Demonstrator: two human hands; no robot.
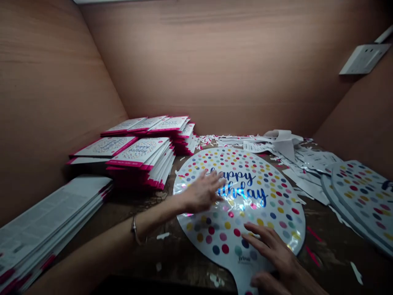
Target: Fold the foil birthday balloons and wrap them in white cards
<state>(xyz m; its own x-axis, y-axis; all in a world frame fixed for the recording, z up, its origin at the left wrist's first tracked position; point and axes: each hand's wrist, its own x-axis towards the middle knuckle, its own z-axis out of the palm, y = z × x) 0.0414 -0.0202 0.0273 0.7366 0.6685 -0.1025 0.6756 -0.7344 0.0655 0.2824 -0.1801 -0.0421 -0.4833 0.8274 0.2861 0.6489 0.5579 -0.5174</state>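
Note:
A flat foil balloon [242,217] with multicoloured dots and blue "Happy Birthday" lettering lies on the wooden work surface [172,250]. Its tail points toward me and runs off the bottom of the view. My left hand [202,192], with a thin bracelet on the wrist, rests flat on the lettering, fingers spread. My right hand [270,256] presses on the balloon's lower right part, near the tail. Neither hand grips anything.
Stacks of white cards with pink edges [141,153] stand at the back left, and packaged sheets [46,221] lie at the left. Matching balloons [362,200] overlap at the right. Paper scraps [291,157] litter the back. Wooden panels enclose the surface, with a wall socket [364,58] at upper right.

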